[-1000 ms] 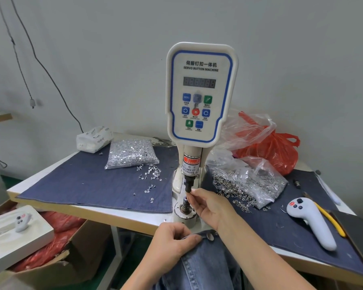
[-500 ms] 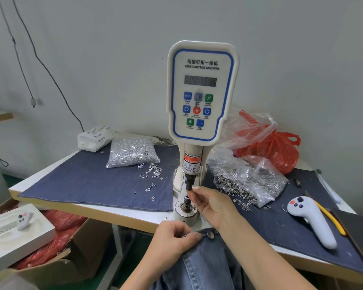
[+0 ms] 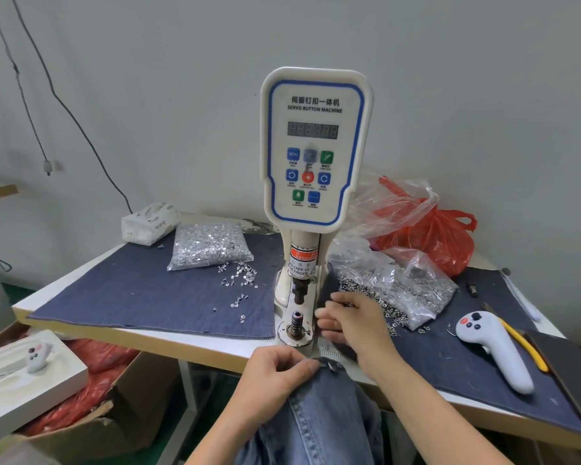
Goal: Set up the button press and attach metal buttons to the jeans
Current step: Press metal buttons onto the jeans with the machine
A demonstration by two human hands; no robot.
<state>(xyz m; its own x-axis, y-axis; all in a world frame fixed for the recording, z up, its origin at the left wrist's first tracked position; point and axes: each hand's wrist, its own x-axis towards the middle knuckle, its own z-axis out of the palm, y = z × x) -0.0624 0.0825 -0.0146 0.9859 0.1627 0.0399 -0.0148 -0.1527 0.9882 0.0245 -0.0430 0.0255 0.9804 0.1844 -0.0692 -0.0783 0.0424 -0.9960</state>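
At table front edge, head view: L hand (image 3: 275, 374) pinches jeans (image 3: 316, 417) waistband below button press (image 3: 311, 203) | R hand (image 3: 353, 325) beside lower die (image 3: 296, 325), fingers loosely curled by button bag (image 3: 396, 290), grip on anything: can't tell

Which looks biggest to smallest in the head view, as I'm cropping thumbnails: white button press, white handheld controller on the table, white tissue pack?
1. White button press.
2-3. White handheld controller and white tissue pack: alike; the controller lies nearer, so unranked.
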